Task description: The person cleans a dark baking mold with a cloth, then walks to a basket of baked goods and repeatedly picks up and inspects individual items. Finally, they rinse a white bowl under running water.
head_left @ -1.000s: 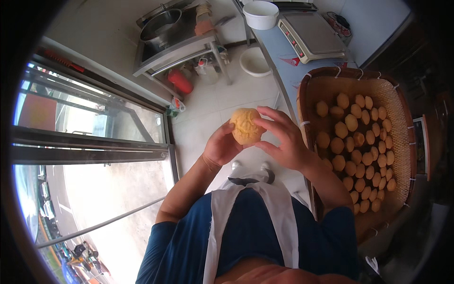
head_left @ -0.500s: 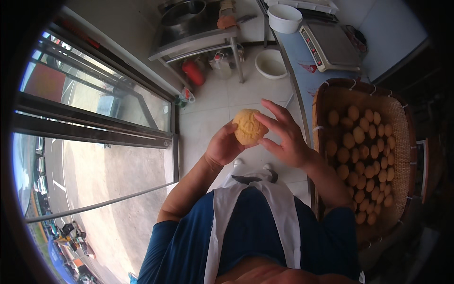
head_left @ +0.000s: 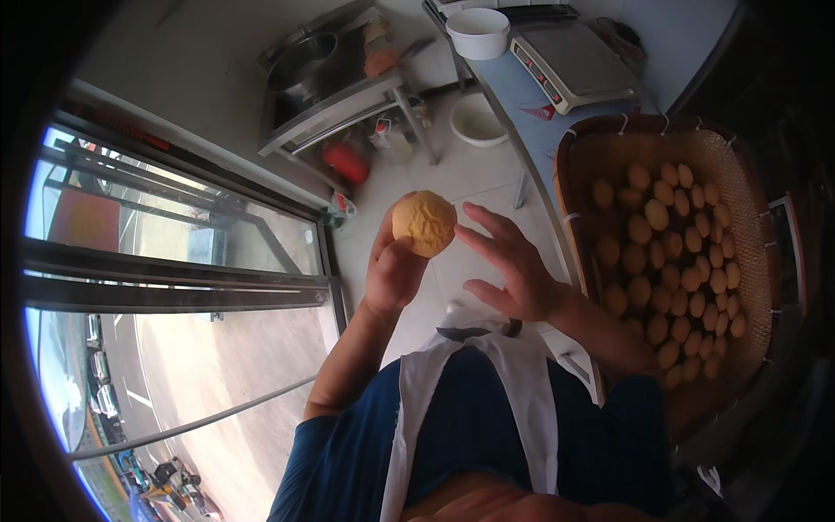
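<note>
A ball of yellow dough (head_left: 426, 223) with a wrinkled, uneven top is held up in front of my body. My left hand (head_left: 393, 271) wraps its left and lower side, with the thumb pressed on its front. My right hand (head_left: 515, 270) is to the right with fingers spread; its index fingertip is at or very near the dough's right edge, and I cannot tell whether they touch. On my right a woven basket (head_left: 753, 235) holds many brown eggs (head_left: 639, 229).
A counter (head_left: 511, 106) on the right carries a flat scale (head_left: 578, 65) and a white tub (head_left: 477, 35). A white basin (head_left: 477, 123) sits on the floor. Ahead stands a metal sink table (head_left: 335, 117) with a red container (head_left: 345, 162) below. Glass panes (head_left: 187, 217) flank my left.
The dough ball has shifted left in the picture and turned in my left hand. My right hand's fingers have come away from most of it. The view has rotated a little.
</note>
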The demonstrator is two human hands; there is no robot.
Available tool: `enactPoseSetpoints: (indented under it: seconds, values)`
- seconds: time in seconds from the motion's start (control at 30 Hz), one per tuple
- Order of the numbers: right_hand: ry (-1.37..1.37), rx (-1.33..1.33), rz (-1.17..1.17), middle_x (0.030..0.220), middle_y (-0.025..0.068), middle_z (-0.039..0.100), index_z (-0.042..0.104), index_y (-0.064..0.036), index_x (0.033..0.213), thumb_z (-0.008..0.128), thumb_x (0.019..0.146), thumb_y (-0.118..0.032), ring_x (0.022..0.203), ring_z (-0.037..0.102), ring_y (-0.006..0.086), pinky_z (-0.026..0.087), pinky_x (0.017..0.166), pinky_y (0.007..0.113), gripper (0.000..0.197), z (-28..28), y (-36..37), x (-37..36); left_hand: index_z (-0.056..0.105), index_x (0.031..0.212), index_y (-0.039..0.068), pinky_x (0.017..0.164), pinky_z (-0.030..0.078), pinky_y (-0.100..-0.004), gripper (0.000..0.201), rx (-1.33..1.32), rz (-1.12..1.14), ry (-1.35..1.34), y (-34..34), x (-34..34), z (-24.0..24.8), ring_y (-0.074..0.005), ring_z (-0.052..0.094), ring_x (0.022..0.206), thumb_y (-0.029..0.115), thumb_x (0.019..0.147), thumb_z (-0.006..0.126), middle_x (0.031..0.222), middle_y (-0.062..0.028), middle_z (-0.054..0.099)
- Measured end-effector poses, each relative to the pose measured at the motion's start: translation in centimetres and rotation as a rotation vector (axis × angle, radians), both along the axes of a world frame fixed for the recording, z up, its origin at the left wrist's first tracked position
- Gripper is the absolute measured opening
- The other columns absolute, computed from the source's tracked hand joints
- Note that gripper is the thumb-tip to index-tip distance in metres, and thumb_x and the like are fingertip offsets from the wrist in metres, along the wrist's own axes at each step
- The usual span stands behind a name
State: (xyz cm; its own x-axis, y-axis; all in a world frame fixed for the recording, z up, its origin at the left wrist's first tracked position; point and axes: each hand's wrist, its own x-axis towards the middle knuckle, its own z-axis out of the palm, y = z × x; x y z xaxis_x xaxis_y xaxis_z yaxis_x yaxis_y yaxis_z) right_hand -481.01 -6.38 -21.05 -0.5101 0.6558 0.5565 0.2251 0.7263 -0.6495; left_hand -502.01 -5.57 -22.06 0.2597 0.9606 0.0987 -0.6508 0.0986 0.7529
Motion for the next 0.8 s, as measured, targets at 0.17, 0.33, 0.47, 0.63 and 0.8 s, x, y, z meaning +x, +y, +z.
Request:
enactPoseSetpoints:
  seconds: [0.17, 0.33, 0.47, 0.63, 0.8]
  values:
    - [-0.015, -0.014, -0.103, 0.147, 0.0249, 0.028, 0.033, -0.0023, 0.143, 0.072, 0.074, -0.009, 0.132, 0.037, 0.0397, 0.035, 0.107, 0.044, 0.079, 0.3, -0.6, -0.6, 0.035, 0.140, 0.003, 0.112, 0.030, -0.0444, 0.065, 0.101, 0.008, 0.090, 0.7, 0.8, 0.8, -0.0312, 0.041, 0.132, 0.025, 0.086, 0.062, 0.142, -0.0189, 0.042]
    - [-0.078, 0.008, -0.265, 0.145, 0.0244, 0.029, 0.034, -0.0035, 0.142, 0.068, 0.073, -0.005, 0.131, 0.038, 0.0390, 0.036, 0.105, 0.046, 0.077, -0.2, -0.5, -0.3, 0.032, 0.141, 0.001, 0.110, 0.032, -0.0447, 0.059, 0.046, -0.084, 0.004, 1.6, 1.8, 0.9, -0.0307, 0.043, 0.129, 0.021, 0.090, 0.054, 0.139, -0.0176, 0.044]
    - [-0.108, 0.159, -0.236, 0.144, 0.0257, 0.029, 0.037, -0.0127, 0.143, 0.065, 0.074, 0.000, 0.128, 0.040, 0.0401, 0.039, 0.103, 0.046, 0.075, -0.9, -0.1, 0.5, 0.032, 0.141, 0.002, 0.110, 0.032, -0.0454, 0.061, 0.015, -0.112, 0.053, 2.1, 2.3, 1.3, -0.0318, 0.043, 0.130, 0.026, 0.090, 0.055, 0.140, -0.0201, 0.043]
    - [-0.111, 0.126, -0.361, 0.142, 0.0249, 0.033, 0.045, -0.0160, 0.139, 0.062, 0.075, 0.003, 0.127, 0.042, 0.0391, 0.041, 0.100, 0.045, 0.069, -1.8, 0.7, 1.0, 0.032, 0.141, 0.002, 0.109, 0.034, -0.0457, 0.061, 0.010, -0.113, 0.085, 2.5, 2.9, 1.2, -0.0319, 0.044, 0.129, 0.026, 0.090, 0.055, 0.139, -0.0201, 0.043]
    - [-0.031, 0.043, -0.205, 0.141, 0.0241, 0.036, 0.054, -0.0076, 0.130, 0.060, 0.076, 0.005, 0.131, 0.037, 0.0384, 0.036, 0.105, 0.044, 0.056, -0.2, 0.2, 1.8, 0.034, 0.139, -0.001, 0.108, 0.035, -0.0441, 0.057, -0.020, -0.118, 0.086, 2.7, 2.8, 1.1, -0.0307, 0.045, 0.127, 0.022, 0.091, 0.053, 0.135, -0.0183, 0.046]
